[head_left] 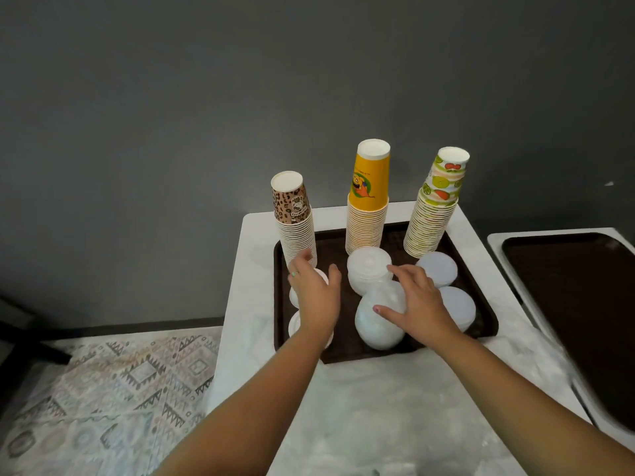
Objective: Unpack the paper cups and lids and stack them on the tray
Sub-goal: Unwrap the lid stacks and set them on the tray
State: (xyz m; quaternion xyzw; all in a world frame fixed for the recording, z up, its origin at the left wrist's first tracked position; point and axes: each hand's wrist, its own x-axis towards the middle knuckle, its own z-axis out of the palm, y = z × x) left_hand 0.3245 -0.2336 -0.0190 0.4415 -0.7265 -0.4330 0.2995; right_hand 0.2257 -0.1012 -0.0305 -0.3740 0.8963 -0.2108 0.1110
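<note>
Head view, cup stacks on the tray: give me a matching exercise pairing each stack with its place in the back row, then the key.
Things:
1. leopard-print cup stack
2. yellow cup stack
3. fruit-print cup stack

Places:
A. middle of the row
B. right end, nearest the second tray
C. left end, just behind the left hand

Pairs: 1-C, 2-A, 3-B

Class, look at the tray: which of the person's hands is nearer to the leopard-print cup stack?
Left. The left hand reaches beside the base of the leopard-print cup stack, fingertips about at it. The right hand is farther right, over the lid stacks at mid-tray.
</note>
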